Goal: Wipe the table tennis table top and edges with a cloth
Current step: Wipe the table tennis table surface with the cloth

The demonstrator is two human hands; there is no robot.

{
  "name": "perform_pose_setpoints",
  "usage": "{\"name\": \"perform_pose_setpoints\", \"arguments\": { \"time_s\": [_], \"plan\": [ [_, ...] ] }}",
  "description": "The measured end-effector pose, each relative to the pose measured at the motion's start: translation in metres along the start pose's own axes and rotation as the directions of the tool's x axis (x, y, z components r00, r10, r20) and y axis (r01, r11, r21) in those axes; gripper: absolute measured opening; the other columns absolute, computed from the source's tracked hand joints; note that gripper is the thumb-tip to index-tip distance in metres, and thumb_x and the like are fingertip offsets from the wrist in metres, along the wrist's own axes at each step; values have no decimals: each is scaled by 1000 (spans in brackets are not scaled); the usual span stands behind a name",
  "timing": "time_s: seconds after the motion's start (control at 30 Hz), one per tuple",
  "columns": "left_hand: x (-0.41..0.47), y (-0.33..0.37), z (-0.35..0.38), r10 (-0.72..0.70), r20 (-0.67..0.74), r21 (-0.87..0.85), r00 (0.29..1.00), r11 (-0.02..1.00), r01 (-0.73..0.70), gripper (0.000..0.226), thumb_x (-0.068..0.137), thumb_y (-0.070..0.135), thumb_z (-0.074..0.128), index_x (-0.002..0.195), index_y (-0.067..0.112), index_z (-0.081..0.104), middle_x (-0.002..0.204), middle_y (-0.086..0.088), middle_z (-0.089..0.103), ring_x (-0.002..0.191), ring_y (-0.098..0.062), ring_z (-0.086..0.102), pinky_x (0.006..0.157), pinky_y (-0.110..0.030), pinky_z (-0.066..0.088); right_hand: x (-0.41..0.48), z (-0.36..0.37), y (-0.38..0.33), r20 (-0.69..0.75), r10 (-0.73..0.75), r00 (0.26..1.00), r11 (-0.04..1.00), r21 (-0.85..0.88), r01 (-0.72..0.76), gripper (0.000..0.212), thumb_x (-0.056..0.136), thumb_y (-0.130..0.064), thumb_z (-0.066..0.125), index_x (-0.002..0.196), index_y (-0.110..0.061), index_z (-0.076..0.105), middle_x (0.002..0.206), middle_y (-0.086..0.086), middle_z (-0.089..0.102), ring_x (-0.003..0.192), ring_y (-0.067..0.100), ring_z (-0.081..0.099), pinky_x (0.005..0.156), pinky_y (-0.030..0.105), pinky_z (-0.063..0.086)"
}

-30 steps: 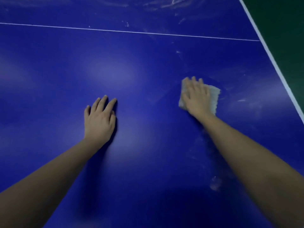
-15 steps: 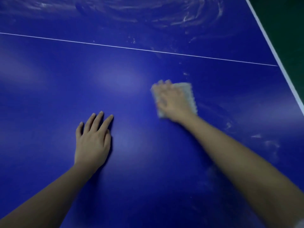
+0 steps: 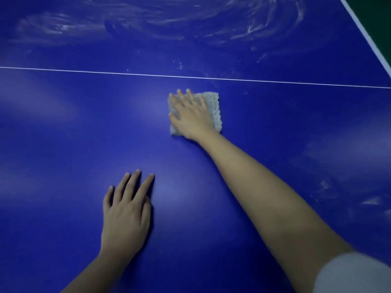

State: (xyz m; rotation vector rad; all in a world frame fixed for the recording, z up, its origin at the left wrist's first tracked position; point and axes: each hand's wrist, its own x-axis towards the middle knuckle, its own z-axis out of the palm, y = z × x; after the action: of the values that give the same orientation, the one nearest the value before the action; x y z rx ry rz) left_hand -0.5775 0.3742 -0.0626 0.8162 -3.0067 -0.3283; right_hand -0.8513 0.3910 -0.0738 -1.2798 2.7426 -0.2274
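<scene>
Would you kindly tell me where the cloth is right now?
In the head view, the cloth lies under the right hand, right of centre, just short of the white line.

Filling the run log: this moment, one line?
right hand presses folded white cloth | left hand flat on blue table tennis table

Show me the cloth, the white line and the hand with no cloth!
cloth (image 3: 214, 111): head view, its bare right edge.
white line (image 3: 105, 72): head view, the stripe's left stretch.
left hand (image 3: 124, 216): head view, back of the hand.
</scene>
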Motion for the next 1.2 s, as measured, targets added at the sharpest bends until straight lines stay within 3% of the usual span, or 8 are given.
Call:
{"name": "perform_pose_setpoints", "arguments": {
  "time_s": [0.17, 0.37, 0.57, 0.77, 0.9, 1.0, 1.07, 1.2],
  "plan": [
    [0, 0, 0, -3, -11, 1, 1000, 1000, 3, 54, 90, 28, 22, 137, 19, 47, 144, -8, 43, 135, -26, 35, 108, -50, 25, 9, -36, 124, -191, 267, 945, 949, -117, -292, 41, 86, -30, 41, 120, -10, 50, 124, 17, 53, 112, 37, 48, 87, 47, 43],
    [-1, 2, -3, -8, -3, -4, 1000, 1000, 8, 56, 88, 30, 21, 136, 18, 48, 144, -10, 43, 136, -28, 34, 109, -52, 25, -87, -50, 251, -127, 600, 790, 793, -37, -609, 55, 98, -33, 23, 149, -13, 19, 155, 15, 21, 143, 36, 16, 113, 51, 15],
    [-1, 4, -2, -9, -14, -18, 1000, 1000, 8, 59, 87, 33, 19, 137, 17, 47, 145, -11, 41, 138, -28, 30, 109, -51, 20, -200, -33, 106, 39, 75, 996, 991, -112, -70, 60, 93, -36, 27, 147, -13, 29, 152, 14, 31, 140, 36, 26, 114, 51, 20],
    [-2, -1, 3, 0, -42, -27, 999, 1000, -1, 56, 88, 31, 22, 138, 18, 44, 146, -11, 39, 138, -29, 27, 109, -48, 16, -271, -17, 40, 123, -405, 906, 907, -72, 415, 57, 90, -45, 41, 143, -25, 38, 147, 1, 43, 136, 23, 38, 113, 45, 25],
    [-1, 0, 5, -8, -54, -38, 999, 999, 6, 54, 89, 28, 27, 140, 20, 42, 148, -10, 36, 139, -27, 25, 111, -47, 14, -218, -45, 155, -24, 200, 979, 950, -238, -200, 44, 90, -28, 38, 133, -18, 43, 135, 19, 48, 121, 36, 46, 99, 48, 39],
    [-1, 0, 6, -6, -63, -44, 998, 999, 3, 55, 88, 29, 26, 140, 21, 42, 148, -9, 35, 139, -27, 24, 110, -47, 13, -229, -57, 233, -113, 642, 758, 762, -20, -648, 54, 99, -33, 29, 150, -20, 19, 156, 16, 17, 144, 33, 13, 115, 45, 11],
    [-1, -1, 7, 2, -73, -47, 997, 999, -5, 55, 88, 29, 26, 139, 21, 41, 148, -9, 35, 139, -27, 23, 110, -48, 14, -243, -52, 226, -99, 689, 718, 723, 22, -691, 55, 98, -35, 28, 151, -22, 16, 158, 13, 14, 145, 31, 8, 116, 45, 8],
    [-1, -3, 8, 27, -90, -37, 996, 999, -30, 52, 90, 28, 28, 139, 20, 40, 148, -11, 35, 138, -29, 24, 110, -49, 15, -299, -26, 118, -36, 365, 930, 928, -63, -366, 58, 96, -34, 31, 150, -15, 22, 154, 17, 24, 142, 36, 21, 114, 46, 16]
  ]
}}
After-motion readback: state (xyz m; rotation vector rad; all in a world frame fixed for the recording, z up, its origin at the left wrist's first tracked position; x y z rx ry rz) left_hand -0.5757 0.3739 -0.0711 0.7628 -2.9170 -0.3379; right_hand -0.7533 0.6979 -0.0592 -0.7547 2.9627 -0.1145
